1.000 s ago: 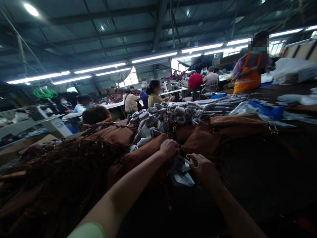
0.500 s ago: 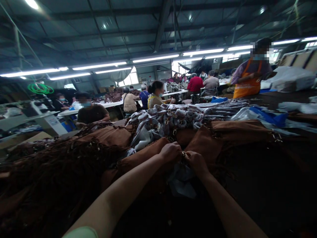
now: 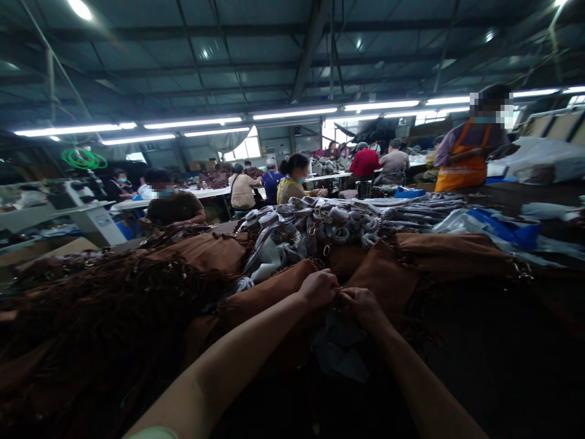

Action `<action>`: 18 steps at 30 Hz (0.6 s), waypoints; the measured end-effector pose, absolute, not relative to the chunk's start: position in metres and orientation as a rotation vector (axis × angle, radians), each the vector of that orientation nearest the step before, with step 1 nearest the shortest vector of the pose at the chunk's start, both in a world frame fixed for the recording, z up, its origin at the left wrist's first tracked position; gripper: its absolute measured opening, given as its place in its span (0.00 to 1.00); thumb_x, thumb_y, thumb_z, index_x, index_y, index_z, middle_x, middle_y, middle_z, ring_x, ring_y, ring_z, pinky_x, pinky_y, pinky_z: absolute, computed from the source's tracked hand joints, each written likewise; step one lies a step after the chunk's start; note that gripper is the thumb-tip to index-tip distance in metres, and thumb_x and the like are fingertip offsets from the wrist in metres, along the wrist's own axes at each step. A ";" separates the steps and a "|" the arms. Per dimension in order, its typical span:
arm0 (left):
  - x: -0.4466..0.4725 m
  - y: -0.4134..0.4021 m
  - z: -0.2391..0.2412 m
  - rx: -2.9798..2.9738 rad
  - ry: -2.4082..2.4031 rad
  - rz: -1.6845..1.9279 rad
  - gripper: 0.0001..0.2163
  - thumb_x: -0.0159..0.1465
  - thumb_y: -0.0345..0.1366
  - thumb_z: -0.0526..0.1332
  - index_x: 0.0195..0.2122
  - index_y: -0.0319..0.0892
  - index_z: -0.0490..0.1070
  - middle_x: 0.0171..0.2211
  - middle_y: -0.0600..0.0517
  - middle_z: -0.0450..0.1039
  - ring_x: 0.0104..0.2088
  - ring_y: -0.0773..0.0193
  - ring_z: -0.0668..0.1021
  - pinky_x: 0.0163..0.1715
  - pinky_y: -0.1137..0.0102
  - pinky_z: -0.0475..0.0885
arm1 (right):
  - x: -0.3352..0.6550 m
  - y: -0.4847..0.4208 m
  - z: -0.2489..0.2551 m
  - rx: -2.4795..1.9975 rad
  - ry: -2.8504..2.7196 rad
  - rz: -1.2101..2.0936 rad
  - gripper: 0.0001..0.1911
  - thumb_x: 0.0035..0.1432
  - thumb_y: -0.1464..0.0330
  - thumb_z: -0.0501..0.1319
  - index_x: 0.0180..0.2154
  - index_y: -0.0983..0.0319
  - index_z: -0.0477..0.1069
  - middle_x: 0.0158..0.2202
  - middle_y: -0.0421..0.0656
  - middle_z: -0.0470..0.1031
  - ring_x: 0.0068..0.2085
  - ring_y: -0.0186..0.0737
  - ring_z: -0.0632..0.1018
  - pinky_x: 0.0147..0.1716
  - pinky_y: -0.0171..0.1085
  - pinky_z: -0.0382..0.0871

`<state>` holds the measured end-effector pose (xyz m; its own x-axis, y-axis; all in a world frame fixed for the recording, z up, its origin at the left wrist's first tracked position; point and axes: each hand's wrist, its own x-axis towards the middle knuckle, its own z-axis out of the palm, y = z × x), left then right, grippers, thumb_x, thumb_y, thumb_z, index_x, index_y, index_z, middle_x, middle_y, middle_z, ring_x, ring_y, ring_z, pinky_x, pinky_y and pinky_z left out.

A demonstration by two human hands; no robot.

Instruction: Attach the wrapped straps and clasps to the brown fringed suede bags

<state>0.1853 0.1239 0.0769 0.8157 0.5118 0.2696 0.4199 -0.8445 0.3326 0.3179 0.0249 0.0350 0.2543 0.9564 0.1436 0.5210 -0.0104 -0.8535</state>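
Observation:
My left hand (image 3: 320, 288) is closed into a fist at the edge of a brown suede bag (image 3: 267, 292). My right hand (image 3: 363, 306) is closed too, and its fingers meet the left hand's over a small part of the bag that I cannot make out. A grey plastic wrapping (image 3: 340, 347) hangs just below both hands. Behind them lies a heap of plastic-wrapped straps with metal clasps (image 3: 315, 225). More brown bags (image 3: 434, 253) lie to the right.
A dark pile of fringed brown bags (image 3: 119, 299) fills the left. Blue and clear plastic sheets (image 3: 498, 222) lie at the right. A person in an orange apron (image 3: 461, 158) stands at far right. Several seated workers (image 3: 292, 180) sit at white tables behind.
My right hand has moved left and up from beside the grey wrapping until it meets my left hand. The metal ring seen at its fingers earlier is now hidden.

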 end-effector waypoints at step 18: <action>0.003 0.068 0.102 2.874 1.188 0.381 0.39 0.47 0.47 0.69 0.60 0.48 0.58 0.61 0.45 0.55 0.60 0.47 0.60 0.58 0.54 0.57 | 0.308 -0.006 0.065 -1.854 -1.614 0.125 0.18 0.54 0.57 0.59 0.42 0.60 0.74 0.43 0.46 0.76 0.41 0.44 0.76 0.40 0.38 0.67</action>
<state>0.0032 0.0680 0.1018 0.6830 0.6966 0.2197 0.6946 -0.7124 0.0995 0.3078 -0.0056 0.0654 0.2315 0.9098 0.3444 0.8459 -0.0134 -0.5331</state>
